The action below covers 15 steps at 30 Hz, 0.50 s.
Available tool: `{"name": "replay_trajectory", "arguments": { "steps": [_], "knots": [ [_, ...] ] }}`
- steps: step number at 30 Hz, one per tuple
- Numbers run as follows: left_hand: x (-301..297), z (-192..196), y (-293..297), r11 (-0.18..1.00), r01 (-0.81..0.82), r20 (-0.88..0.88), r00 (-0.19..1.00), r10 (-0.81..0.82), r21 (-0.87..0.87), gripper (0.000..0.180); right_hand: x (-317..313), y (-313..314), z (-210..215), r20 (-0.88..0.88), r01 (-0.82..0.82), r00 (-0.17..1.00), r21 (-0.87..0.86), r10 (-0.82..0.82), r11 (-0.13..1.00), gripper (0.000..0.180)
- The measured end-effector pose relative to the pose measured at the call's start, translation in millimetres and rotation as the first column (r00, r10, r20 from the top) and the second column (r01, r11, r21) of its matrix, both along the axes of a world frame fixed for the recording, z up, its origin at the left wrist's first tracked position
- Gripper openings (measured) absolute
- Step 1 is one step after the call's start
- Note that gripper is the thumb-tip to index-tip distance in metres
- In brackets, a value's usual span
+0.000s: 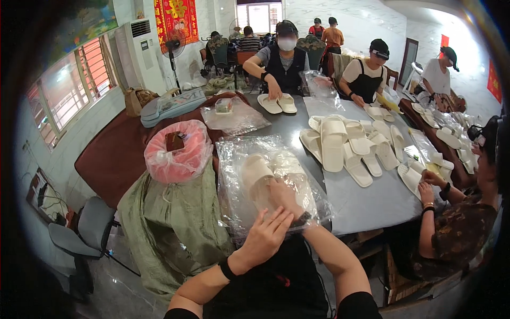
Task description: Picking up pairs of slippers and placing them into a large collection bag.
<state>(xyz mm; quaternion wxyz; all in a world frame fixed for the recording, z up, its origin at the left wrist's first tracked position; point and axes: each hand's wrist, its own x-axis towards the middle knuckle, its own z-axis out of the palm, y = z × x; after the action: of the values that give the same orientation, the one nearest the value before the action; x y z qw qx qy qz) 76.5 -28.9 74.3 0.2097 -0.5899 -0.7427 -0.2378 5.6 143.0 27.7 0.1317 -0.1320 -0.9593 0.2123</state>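
A pair of white slippers [256, 171] lies inside a clear plastic bag [234, 154] at the table's near edge. My right hand [285, 195] reaches into the bag's near side and rests against the slippers; film and glare blur its fingers, so I cannot tell whether they grip. Across my right wrist, close to the bag's near edge, my left hand [267, 234] stretches out its fingers with nothing in them. Dark bands circle both wrists.
More white slippers [333, 143] are piled on the grey table [297, 125] to the right. Left of the bag, a pink bundle in plastic [178, 154] sits on a green woven sack [170, 228]. Co-workers [287, 58] handle slippers across the table and at the right; a chair [87, 228] stands left.
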Motion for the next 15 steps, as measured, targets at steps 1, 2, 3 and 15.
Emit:
{"name": "replay_trajectory", "arguments": {
  "steps": [1, 2, 3, 15],
  "knots": [
    [1, -2, -3, 1.0, -0.014, -0.009, 1.0, 0.013, -0.008, 0.047, -6, -7, 4, -0.001, -0.008, 1.0, 0.031, 0.008, 0.999, 0.035],
    [6, -4, -1, 1.0, -0.009, -0.013, 1.0, 0.009, -0.013, 0.049, -7, -1, -4, -0.007, -0.001, 1.0, 0.025, 0.001, 1.0, 0.035],
    [11, -5, 5, 1.0, 0.02, -0.013, 1.0, -0.02, -0.016, 0.051, -3, 19, -24, -0.036, -0.043, 0.998, 0.247, 0.054, 0.968, 0.044],
    [-27, -32, -63, 0.981, 0.1, 0.329, 0.932, -0.152, 0.169, 0.069, 197, 29, 65, 0.375, -0.514, 0.764, -0.139, 0.526, 0.846, 0.034]
  ]
}}
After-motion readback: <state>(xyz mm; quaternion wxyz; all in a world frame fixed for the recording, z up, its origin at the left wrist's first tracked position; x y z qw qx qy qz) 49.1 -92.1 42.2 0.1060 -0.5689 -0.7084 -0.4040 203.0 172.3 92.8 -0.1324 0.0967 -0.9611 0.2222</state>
